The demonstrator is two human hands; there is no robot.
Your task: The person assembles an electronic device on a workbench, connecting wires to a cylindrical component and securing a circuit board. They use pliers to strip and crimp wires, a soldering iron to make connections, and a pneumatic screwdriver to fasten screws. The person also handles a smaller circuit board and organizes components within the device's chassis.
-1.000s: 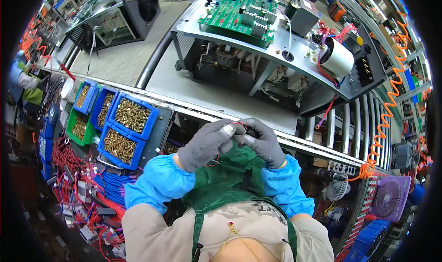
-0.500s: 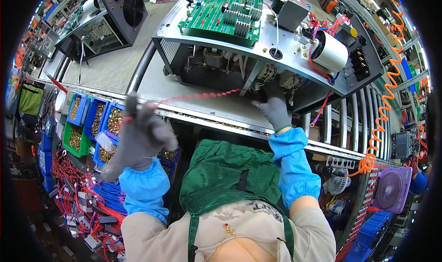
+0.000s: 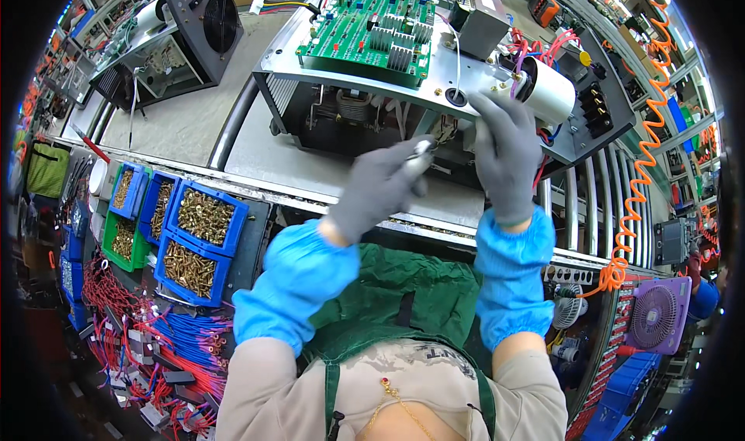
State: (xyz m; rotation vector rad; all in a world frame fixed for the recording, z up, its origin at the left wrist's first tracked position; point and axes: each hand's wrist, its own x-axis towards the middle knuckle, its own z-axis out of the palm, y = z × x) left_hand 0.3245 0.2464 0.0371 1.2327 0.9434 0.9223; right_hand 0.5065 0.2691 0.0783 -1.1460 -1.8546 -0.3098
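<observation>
In front of me stands an open metal chassis (image 3: 442, 76) with a green circuit board (image 3: 369, 34) on top. My left hand (image 3: 376, 189), in a grey glove and slightly blurred, is closed at the chassis's front opening. A small shiny silvery-white piece (image 3: 420, 155) shows at its fingertips; its kind cannot be made out. My right hand (image 3: 508, 158), gloved too, reaches up over the front edge, fingers stretched and thumb apart, nothing visible in them. Beside it are a white cylinder (image 3: 549, 88) and a white wire (image 3: 458, 65) entering a black grommet. Brass terminals (image 3: 444, 129) show partly behind my left fingertips.
Blue bins (image 3: 188, 270) and a green bin (image 3: 123, 243) of brass screws stand at left, above bundled red and blue wires (image 3: 186, 340). A second chassis (image 3: 174, 45) sits far left. Metal rollers (image 3: 594, 200), an orange coiled hose (image 3: 648, 146) and a purple fan (image 3: 658, 314) are at right.
My left hand has moved right from above the bins to the chassis opening. My right hand has risen from below the opening to the top edge. The stretched red strand is no longer visible.
</observation>
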